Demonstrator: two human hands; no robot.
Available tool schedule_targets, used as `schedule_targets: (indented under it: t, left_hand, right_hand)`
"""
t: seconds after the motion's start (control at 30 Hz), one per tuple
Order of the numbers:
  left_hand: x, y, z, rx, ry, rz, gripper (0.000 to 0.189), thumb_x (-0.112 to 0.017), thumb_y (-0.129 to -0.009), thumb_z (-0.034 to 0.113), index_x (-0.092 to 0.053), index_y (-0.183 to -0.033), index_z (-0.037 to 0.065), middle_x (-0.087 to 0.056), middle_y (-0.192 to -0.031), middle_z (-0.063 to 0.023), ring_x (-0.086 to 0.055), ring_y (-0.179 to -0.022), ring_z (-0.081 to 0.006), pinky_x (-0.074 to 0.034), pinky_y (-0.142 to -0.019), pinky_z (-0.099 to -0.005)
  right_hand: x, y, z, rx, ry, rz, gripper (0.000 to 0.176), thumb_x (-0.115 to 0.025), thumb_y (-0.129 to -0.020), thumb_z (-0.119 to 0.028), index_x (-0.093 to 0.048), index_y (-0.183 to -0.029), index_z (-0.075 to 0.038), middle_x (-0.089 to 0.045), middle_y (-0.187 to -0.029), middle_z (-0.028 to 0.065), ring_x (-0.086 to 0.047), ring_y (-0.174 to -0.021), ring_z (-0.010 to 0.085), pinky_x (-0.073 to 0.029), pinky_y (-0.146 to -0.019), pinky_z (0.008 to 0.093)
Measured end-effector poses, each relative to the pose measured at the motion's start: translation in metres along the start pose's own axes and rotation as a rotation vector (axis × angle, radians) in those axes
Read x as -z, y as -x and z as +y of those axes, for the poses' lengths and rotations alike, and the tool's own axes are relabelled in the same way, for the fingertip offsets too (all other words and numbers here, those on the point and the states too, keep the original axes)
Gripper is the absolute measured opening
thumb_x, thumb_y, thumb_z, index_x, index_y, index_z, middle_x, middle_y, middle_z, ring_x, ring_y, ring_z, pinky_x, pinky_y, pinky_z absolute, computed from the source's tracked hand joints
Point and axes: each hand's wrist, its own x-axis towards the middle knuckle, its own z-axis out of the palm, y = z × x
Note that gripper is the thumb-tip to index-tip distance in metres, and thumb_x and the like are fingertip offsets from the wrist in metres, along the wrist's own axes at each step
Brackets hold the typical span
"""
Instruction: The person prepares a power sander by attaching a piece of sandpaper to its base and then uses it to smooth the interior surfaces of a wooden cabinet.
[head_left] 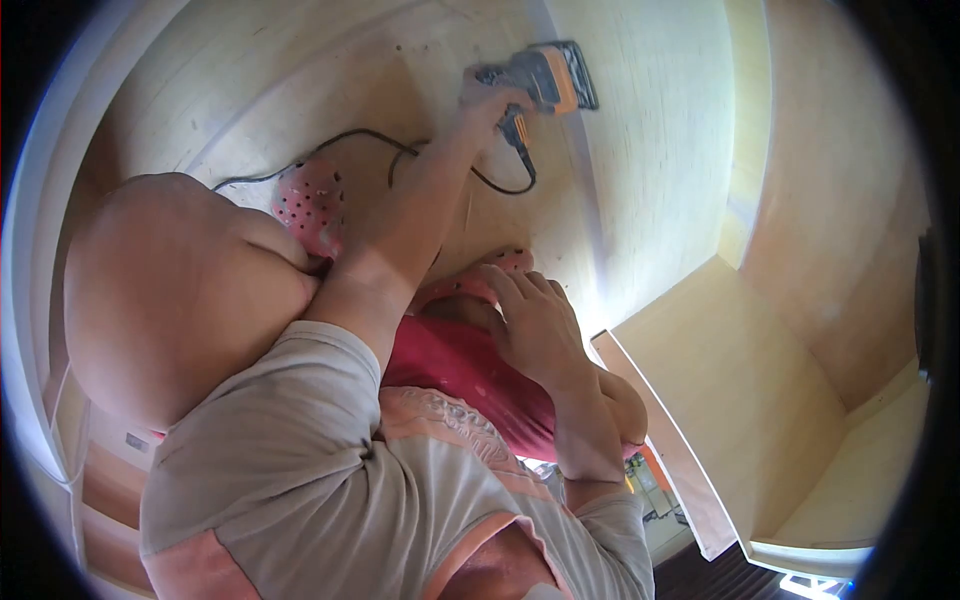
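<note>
My left hand [488, 103] is wrapped round the rear handle of an orange and black power sander [545, 78] at the top of the view. The sander's flat pad [575, 75] faces the pale wooden surface [650, 140] and lies close against it. A black cord [520, 188] leaves the tool's handle and loops off to the left. Lower down, my right hand [540, 325] is bent over my leg by the red shorts [470, 370], its fingers stretched and a little apart. It holds nothing.
Pink perforated clogs [310, 208] stand on the wood near the cord. A wooden side panel [840, 200] rises at the right, with a box-like wooden compartment [740, 390] below it. Wooden shelves [110, 510] show at the lower left.
</note>
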Motion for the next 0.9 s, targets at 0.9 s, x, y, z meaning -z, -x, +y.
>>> schedule_targets:
  t: [0.9]
  left_hand:
    - [0.018,-0.026,0.058,-0.230,0.085,0.019,0.071,-0.073,-0.047,-0.010,-0.042,-0.111,-0.003,-0.058,-0.089,-0.0123,-0.061,-0.074,-0.0234,-0.052,-0.055,-0.0336]
  right_hand:
    - [-0.014,-0.151,0.092,-0.244,0.162,0.467,0.066,-0.070,-0.071,-0.025,-0.046,-0.124,0.004,-0.052,-0.120,0.0239,-0.050,-0.112,0.0349,-0.041,-0.095,0.0408]
